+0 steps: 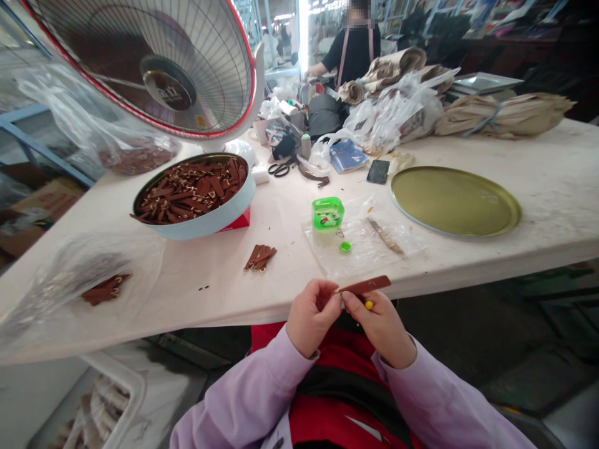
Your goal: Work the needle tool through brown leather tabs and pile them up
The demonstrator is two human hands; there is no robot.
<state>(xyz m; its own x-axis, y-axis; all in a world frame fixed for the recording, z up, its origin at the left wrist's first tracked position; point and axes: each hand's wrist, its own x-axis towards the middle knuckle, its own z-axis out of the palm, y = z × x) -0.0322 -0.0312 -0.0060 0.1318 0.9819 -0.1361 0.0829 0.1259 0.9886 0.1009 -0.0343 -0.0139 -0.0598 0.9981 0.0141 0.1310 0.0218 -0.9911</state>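
Note:
Just over the table's near edge, my left hand (314,310) pinches the left end of a brown leather strap (367,285). My right hand (378,318) grips the same strap near that end, thumb meeting the left fingertips. A yellow round tip (369,305) pokes out from between the right fingers; the rest of that tool is hidden. Ahead lie a small pile of brown straps with metal rings (259,257), a green plastic tub (327,213) and a little green cap (345,247). A round tin (206,218) holds many similar straps.
A large fan (168,84) stands behind the tin. To the right lie a round tin lid (456,201) and a knife (386,237) on plastic film. Scissors (279,169), bags and paper bundles (505,114) fill the back. Another person (353,50) is beyond the table.

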